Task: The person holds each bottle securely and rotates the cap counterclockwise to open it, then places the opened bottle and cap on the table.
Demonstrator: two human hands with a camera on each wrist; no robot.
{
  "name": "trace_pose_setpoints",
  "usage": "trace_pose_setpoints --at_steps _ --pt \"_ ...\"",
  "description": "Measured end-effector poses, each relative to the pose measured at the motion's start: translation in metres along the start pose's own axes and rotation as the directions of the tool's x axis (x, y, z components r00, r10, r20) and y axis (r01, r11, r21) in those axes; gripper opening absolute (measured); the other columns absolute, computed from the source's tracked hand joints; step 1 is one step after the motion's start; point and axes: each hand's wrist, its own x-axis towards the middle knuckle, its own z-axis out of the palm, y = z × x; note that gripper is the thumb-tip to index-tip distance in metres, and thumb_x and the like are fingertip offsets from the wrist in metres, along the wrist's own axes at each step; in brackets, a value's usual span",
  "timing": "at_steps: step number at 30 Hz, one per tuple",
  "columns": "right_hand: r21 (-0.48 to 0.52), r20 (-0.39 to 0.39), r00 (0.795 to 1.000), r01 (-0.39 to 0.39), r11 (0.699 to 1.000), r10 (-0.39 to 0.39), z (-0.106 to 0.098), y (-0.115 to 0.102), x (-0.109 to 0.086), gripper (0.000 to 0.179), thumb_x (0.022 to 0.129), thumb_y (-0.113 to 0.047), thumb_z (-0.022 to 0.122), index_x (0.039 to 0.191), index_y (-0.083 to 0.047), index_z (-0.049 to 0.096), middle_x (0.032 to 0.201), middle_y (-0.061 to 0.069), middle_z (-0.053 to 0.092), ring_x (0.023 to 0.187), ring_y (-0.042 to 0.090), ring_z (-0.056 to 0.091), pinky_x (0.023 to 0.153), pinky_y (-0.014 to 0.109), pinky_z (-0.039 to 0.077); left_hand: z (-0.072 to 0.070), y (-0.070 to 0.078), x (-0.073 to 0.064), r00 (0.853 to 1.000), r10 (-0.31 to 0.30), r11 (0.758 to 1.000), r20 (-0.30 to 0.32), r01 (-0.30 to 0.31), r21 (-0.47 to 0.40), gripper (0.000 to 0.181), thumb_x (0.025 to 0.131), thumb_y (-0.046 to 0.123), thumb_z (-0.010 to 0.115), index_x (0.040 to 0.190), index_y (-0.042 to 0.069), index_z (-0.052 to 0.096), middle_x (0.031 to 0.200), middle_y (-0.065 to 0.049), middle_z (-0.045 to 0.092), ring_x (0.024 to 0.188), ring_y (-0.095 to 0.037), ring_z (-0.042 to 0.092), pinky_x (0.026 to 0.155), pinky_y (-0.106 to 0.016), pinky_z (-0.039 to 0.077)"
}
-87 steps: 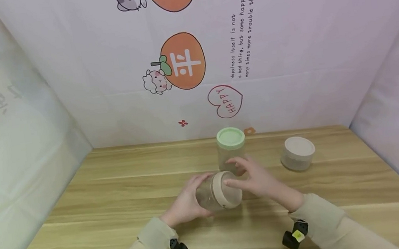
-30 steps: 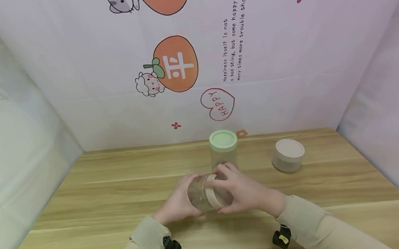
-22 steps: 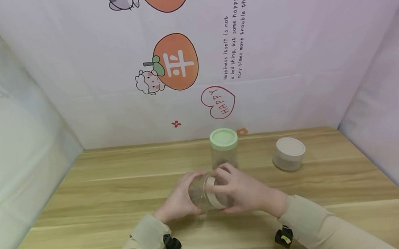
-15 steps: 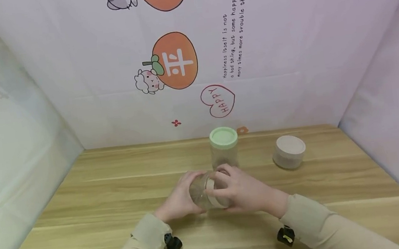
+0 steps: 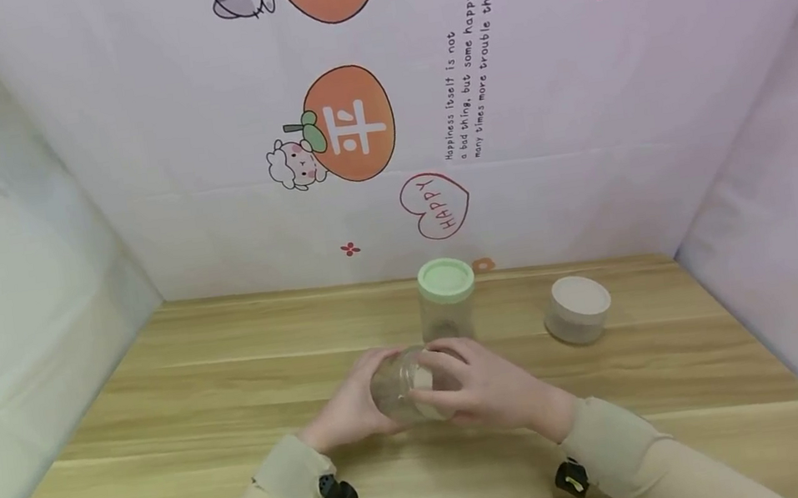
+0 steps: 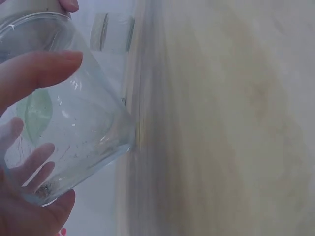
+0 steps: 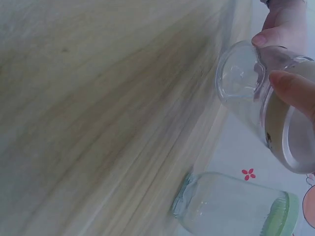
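A clear glass jar [image 5: 391, 388] with a beige lid [image 5: 422, 379] is held tilted over the table, its lid end toward the right. My left hand [image 5: 350, 407] grips the jar's body, thumb along the near side in the left wrist view, where the glass [image 6: 93, 113] looks see-through. Curled round the lid are the fingers of my right hand [image 5: 488, 384], which cover much of it. In the right wrist view the lid [image 7: 283, 125] sits on the jar's mouth. Just behind the hands stands a taller jar with a green lid [image 5: 446, 280], upright.
A low jar with a whitish lid [image 5: 578, 309] stands at the back right of the wooden table [image 5: 233, 372]. A printed cloth [image 5: 549, 179] rises along the table's back edge, with pale cloths on both sides.
Earlier the right hand was spread beside the lid; it has since closed round it. Over the last half second its fingers have shifted slightly on the lid, and the jar has moved slightly left.
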Motion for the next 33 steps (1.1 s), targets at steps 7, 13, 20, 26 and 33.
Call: trace_pose_setpoints --at_steps 7,13,20,26,33 --pt "0.016 -0.026 0.997 -0.074 0.997 0.074 0.005 -0.001 -0.01 0.064 0.053 -0.038 0.089 0.107 -0.02 0.059 0.116 0.018 0.052 0.105 0.033 0.054 0.087 0.043 0.053 -0.002 -0.004 -0.001 0.999 -0.05 0.995 -0.021 0.048 -0.089 0.098 0.055 0.008 0.089 0.139 0.015 0.04 0.135 -0.009 0.048 0.123 -0.031 0.046 0.103 -0.056 0.038" --pt "0.111 -0.006 0.971 -0.238 0.965 0.24 0.006 -0.005 -0.021 0.067 0.052 -0.035 0.091 0.104 -0.01 0.057 0.113 0.022 0.051 0.102 0.031 0.055 0.086 0.043 0.054 -0.004 -0.007 -0.001 0.989 -0.142 0.978 -0.037 0.134 -0.158 0.102 0.053 0.009 0.09 0.141 0.012 0.038 0.136 -0.011 0.049 0.122 -0.033 0.047 0.103 -0.056 0.038" --pt "0.162 0.057 0.913 -0.408 0.899 0.404 0.004 -0.008 -0.021 0.071 0.052 -0.032 0.091 0.105 -0.004 0.053 0.114 0.02 0.05 0.097 0.028 0.059 0.081 0.038 0.056 -0.009 -0.007 -0.005 0.986 -0.157 0.976 -0.048 0.148 -0.16 0.102 0.052 0.007 0.089 0.141 0.011 0.039 0.136 -0.011 0.05 0.123 -0.033 0.048 0.104 -0.056 0.037" --pt "0.207 0.118 0.866 -0.499 0.841 0.485 -0.002 -0.012 -0.018 0.065 0.055 -0.031 0.091 0.102 -0.003 0.056 0.116 0.018 0.05 0.099 0.027 0.059 0.08 0.037 0.056 -0.014 -0.007 -0.012 0.99 -0.138 0.975 -0.037 0.129 -0.179 0.101 0.053 0.007 0.089 0.141 0.017 0.041 0.138 -0.007 0.05 0.122 -0.031 0.049 0.103 -0.056 0.038" --pt "0.236 0.187 0.836 -0.547 0.803 0.515 -0.001 -0.017 -0.013 0.059 0.057 -0.034 0.09 0.092 -0.007 0.052 0.114 0.015 0.055 0.1 0.026 0.06 0.08 0.037 0.055 -0.033 -0.013 -0.036 0.97 -0.214 0.972 -0.115 0.2 -0.121 0.103 0.052 0.016 0.092 0.141 0.013 0.04 0.134 -0.011 0.053 0.12 -0.033 0.05 0.102 -0.059 0.037"
